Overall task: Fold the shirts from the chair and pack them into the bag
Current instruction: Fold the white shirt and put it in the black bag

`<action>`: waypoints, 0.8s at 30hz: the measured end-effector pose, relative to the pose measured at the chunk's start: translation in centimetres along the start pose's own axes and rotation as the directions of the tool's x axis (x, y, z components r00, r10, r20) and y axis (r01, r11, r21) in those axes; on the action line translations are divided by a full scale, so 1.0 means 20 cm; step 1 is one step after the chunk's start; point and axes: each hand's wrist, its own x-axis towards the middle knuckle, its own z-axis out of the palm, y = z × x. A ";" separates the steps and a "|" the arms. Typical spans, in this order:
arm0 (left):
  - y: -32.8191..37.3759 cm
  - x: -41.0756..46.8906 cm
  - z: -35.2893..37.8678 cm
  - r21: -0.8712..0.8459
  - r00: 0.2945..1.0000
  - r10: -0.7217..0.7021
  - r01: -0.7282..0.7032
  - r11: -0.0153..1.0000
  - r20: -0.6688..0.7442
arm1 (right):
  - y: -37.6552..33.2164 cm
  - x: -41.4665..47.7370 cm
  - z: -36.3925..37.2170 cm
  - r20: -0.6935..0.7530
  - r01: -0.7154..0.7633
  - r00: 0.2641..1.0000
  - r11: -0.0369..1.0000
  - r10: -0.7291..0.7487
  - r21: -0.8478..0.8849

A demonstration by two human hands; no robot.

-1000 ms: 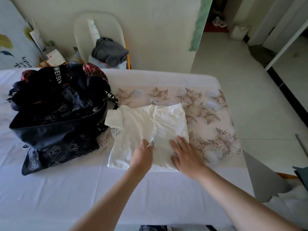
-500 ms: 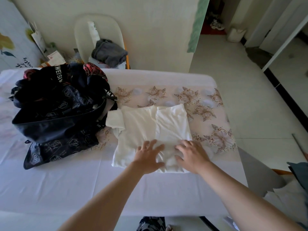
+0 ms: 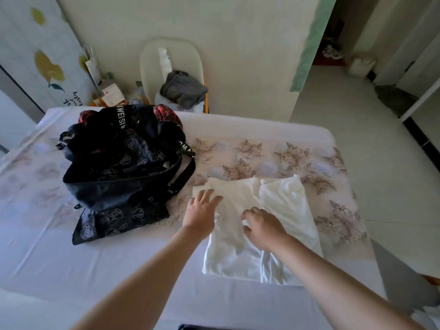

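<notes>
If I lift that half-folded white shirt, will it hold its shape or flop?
Probably floppy: the white shirt lies in soft, creased layers. Likely light, being thin cloth. Its folds would probably fall open unless supported underneath.

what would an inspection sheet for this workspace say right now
surface: table under a white sheet, with a flowered cloth on the far half
job's things: white shirt lies flat, partly folded; dark bag slumps to its left; grey shirt sits on the chair
clutter: boxes and a paper bag by the wall
hands: left hand flat, fingers spread, at the white shirt's left edge; right hand curled on its middle, grip unclear
cables: nothing seen
surroundings: tiled floor, doorway on the right
</notes>
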 end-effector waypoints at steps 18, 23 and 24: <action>-0.61 -0.19 -0.20 -0.033 0.896 -0.379 0.396 0.917 0.230 | -0.51 0.34 0.16 0.080 -0.059 0.996 0.950 0.036 0.306; -0.61 -0.26 -0.14 0.072 0.959 -0.279 0.275 0.959 0.058 | -0.50 0.29 0.27 -0.042 0.152 0.987 0.984 -0.156 -0.092; -0.61 -0.25 -0.12 0.035 0.979 -0.201 0.202 0.979 -0.034 | -0.52 0.29 0.29 -0.058 0.145 0.986 0.974 -0.157 -0.175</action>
